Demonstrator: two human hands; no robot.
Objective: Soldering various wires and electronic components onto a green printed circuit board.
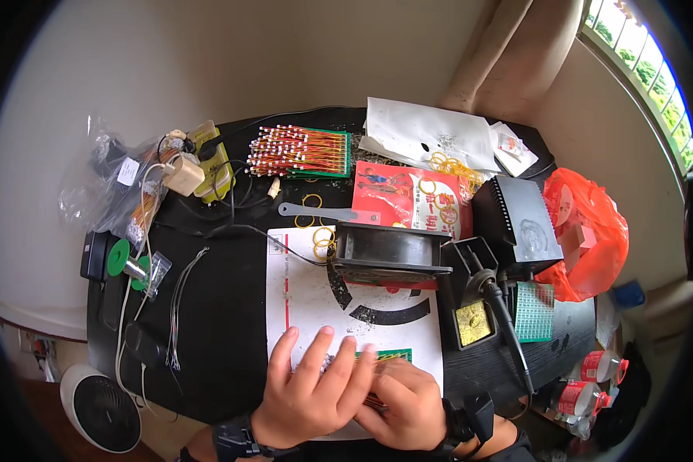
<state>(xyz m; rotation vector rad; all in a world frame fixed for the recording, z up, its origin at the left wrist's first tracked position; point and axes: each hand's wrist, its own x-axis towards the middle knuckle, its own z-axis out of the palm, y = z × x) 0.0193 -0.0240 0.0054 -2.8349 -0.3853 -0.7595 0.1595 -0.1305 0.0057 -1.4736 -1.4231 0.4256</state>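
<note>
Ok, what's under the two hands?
A green board with wires shows partly, above a white sheet. The left hand and right hand cover the rest of it.

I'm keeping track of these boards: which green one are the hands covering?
The front green board over the white sheet, partly hidden by the left hand and right hand; the wired back board and the board beside the soldering iron lie untouched.
</note>
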